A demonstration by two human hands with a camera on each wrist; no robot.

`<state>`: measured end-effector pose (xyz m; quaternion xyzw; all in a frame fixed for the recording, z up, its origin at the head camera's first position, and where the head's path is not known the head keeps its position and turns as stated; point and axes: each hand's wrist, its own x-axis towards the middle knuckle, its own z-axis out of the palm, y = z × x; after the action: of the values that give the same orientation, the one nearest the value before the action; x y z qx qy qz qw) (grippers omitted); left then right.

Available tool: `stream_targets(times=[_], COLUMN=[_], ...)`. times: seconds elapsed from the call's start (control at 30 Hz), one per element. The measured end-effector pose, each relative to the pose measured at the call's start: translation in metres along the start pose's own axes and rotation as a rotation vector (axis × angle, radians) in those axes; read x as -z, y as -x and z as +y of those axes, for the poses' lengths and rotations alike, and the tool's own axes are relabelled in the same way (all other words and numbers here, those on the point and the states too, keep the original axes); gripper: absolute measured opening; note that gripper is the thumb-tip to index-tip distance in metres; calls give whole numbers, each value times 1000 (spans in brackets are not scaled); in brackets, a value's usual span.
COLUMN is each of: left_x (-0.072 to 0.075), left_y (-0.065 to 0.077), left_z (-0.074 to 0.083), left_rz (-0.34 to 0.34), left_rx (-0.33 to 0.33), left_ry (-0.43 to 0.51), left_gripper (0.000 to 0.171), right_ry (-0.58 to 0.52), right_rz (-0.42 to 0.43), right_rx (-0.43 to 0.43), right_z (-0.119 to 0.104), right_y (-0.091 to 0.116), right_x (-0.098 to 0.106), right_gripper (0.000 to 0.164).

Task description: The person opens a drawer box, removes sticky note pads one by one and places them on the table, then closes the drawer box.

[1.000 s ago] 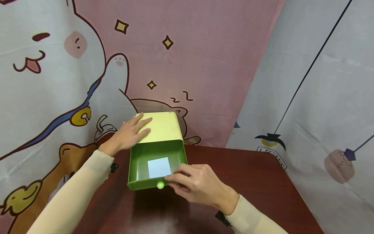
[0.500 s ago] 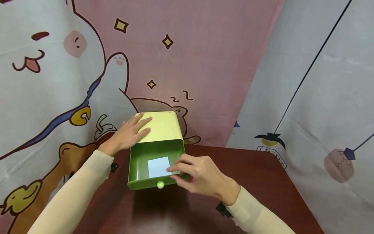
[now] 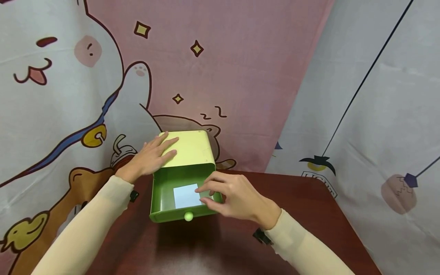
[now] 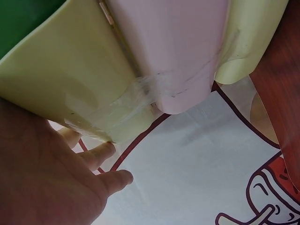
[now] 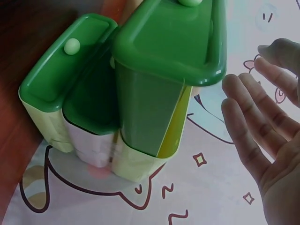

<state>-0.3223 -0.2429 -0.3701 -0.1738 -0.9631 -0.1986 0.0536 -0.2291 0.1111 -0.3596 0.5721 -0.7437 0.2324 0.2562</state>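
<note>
A small drawer cabinet has a pale yellow top unit (image 3: pixel 192 147), with its green drawer (image 3: pixel 163 191) pulled out toward me. A light blue paper square (image 3: pixel 186 196) lies flat on the drawer's floor. My left hand (image 3: pixel 149 156) rests on the cabinet's top, fingers spread over its left edge. Over the drawer's right side hovers my right hand (image 3: pixel 237 194), fingers loosely bent, thumb and fingertips apart; its fingertips overlap the paper's right edge in the head view. In the right wrist view that hand holds nothing. A round light green knob (image 3: pixel 188 216) sits on the drawer front.
Below the top unit are a pink unit (image 5: pixel 93 147) and another pale yellow unit (image 5: pixel 49 124), their green drawers pushed in. The cabinet stands on a dark red-brown table (image 3: pixel 292 214). A printed cartoon cloth (image 3: pixel 247 76) hangs close behind.
My right hand has left the drawer's front edge beside the knob and moved up and inward over the drawer, its thumb and fingers spreading apart. My left hand has stayed in place.
</note>
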Motion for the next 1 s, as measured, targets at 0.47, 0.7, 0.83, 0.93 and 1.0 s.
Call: stream_targets(times=[0.47,0.7,0.83,0.93,1.0], left_x=[1,0,0,0,0], left_y=[0,0,0,-1,-1], left_z=[-2,-3,-1,-1,0], left_rz=[-4,-3,-8,-11,-9], left_rx=[3,5,8,10,9], left_ry=[-9,-15,-13,-16,-15], left_gripper=[74,74,74,74,74], right_ry=[7,-50,-69,-83,-97], right_rz=[-116,-252,-347,-422,-471], right_rx=[-51,-123,-165,-177,-180], right_z=[14,21,25,28,30], right_y=[-20,-32,-40,-47,-51], right_x=[-1,1,2,2,1], right_gripper=[27,33,36,39,42])
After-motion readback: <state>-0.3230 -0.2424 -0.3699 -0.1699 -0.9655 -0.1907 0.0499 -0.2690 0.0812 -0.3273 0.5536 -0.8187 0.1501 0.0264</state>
